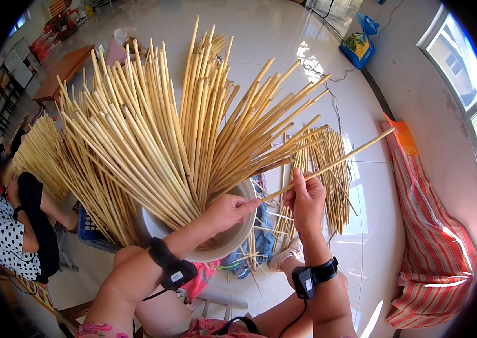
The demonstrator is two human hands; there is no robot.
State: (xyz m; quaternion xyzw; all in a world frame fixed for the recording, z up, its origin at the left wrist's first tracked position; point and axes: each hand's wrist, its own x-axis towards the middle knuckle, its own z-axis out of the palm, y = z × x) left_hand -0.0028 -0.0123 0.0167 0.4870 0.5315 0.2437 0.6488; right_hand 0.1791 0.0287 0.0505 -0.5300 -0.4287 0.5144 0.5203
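One long, thin, straw-coloured cane stick point(356, 151) slants up to the right between my hands. My left hand point(226, 214) pinches its lower end, over the rim of a white bucket point(243, 232). Farther along, my right hand point(308, 198) is closed round the stick, thumb lying along it. Thick bundles of similar sticks point(131, 132) stand fanned out in the bucket, leaning left, upright and right. The bucket's inside is mostly hidden by the sticks and my left arm.
More cut sticks point(331, 180) lie on the tiled floor beyond my right hand. A blue crate point(93, 232) stands left of the bucket. At far left sits another person point(10, 242). Striped red cloth point(433, 236) hangs by the right wall; a blue-and-yellow bag point(358, 49) stands farther back.
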